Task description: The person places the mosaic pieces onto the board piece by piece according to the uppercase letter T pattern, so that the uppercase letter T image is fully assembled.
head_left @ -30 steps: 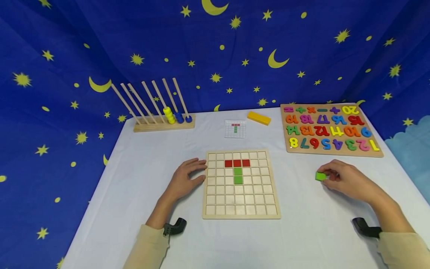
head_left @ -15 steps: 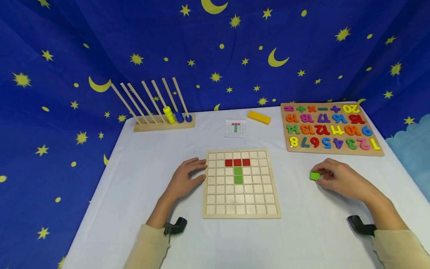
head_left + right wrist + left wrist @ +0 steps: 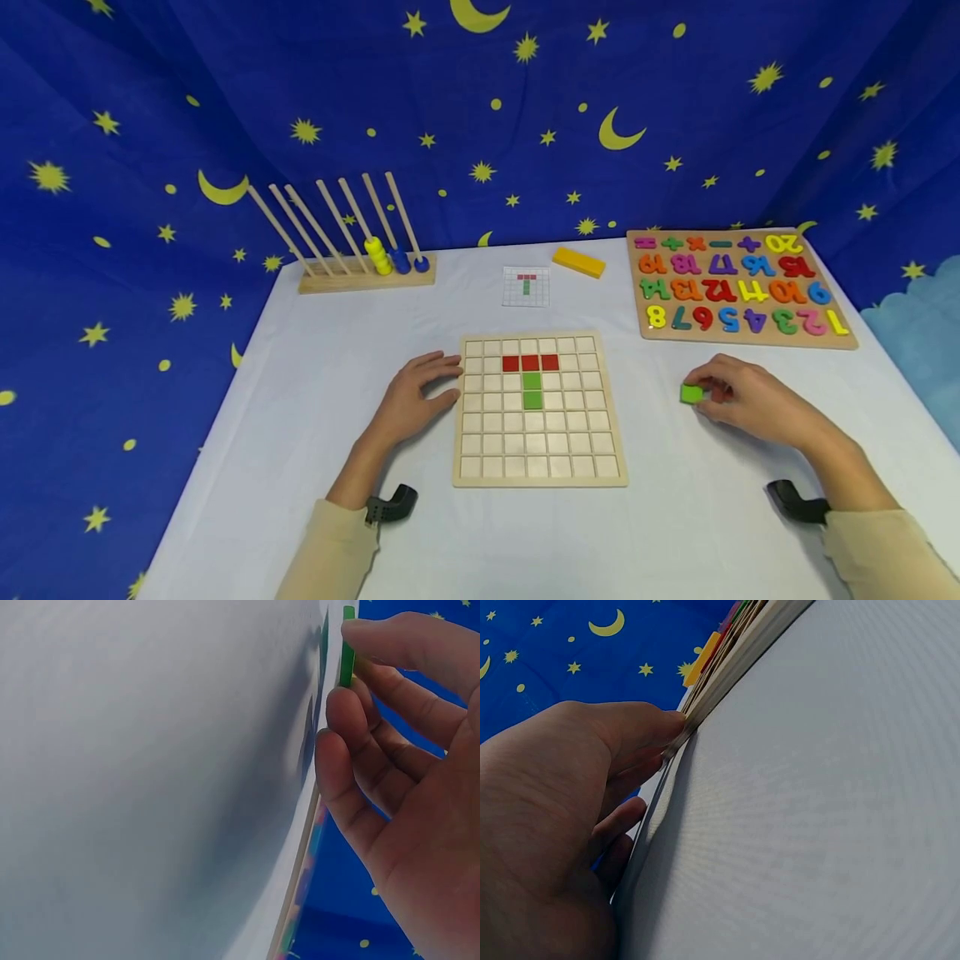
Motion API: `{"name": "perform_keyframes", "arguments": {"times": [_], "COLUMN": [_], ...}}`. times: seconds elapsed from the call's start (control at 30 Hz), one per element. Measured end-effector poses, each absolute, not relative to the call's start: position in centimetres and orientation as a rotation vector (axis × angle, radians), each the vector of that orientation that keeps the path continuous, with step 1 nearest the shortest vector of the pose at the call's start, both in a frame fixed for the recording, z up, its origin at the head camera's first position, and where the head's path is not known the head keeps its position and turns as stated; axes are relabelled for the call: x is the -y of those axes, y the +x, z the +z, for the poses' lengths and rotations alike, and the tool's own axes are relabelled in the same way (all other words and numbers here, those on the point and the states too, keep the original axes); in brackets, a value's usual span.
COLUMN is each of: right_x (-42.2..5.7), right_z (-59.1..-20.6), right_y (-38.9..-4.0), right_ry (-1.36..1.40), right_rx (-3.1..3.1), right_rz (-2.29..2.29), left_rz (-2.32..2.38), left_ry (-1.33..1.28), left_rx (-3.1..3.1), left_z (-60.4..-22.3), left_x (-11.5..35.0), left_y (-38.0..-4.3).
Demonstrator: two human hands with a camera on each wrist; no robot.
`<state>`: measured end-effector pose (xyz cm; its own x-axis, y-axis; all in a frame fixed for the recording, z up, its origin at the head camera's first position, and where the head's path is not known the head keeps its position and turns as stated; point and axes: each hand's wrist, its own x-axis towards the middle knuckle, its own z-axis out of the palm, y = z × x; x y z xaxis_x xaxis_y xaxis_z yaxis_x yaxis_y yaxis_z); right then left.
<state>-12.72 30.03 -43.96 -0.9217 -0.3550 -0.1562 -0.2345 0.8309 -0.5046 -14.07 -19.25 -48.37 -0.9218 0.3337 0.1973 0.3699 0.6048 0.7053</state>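
Observation:
Between thumb and fingers, my right hand [image 3: 750, 402] pinches a small green square tile [image 3: 691, 394], to the right of a wooden grid board [image 3: 536, 482]. In the right wrist view the green tile [image 3: 347, 646] is seen edge-on at the fingertips. Three red tiles [image 3: 530, 363] lie in a row on the board, with two green tiles [image 3: 532, 400] in a column below the middle one. My left hand [image 3: 411, 400] rests with loosely spread fingers at the board's left edge. The left wrist view shows the thumb [image 3: 649, 726] touching that edge.
Behind the board lies a small pattern card [image 3: 526, 287] with a red and green T. A yellow block [image 3: 578, 262] sits to its right. A wooden peg abacus [image 3: 367, 279] stands back left, and a number puzzle board [image 3: 746, 336] lies back right.
My right hand has moved left toward the grid board, carrying the green tile. The left hand and the tiles on the board have stayed in place.

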Motion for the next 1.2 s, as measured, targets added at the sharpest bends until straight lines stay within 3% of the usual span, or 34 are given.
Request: {"name": "perform_keyframes", "arguments": {"times": [1.2], "right_x": [-26.9], "right_z": [-43.9], "right_y": [-13.4], "right_ry": [-0.57], "right_rx": [-2.753], "right_rz": [-0.727], "left_rz": [-1.222], "left_ry": [-0.612], "left_rx": [2.784], "left_z": [-48.6], "left_x": [19.4], "left_y": [-14.3]}}
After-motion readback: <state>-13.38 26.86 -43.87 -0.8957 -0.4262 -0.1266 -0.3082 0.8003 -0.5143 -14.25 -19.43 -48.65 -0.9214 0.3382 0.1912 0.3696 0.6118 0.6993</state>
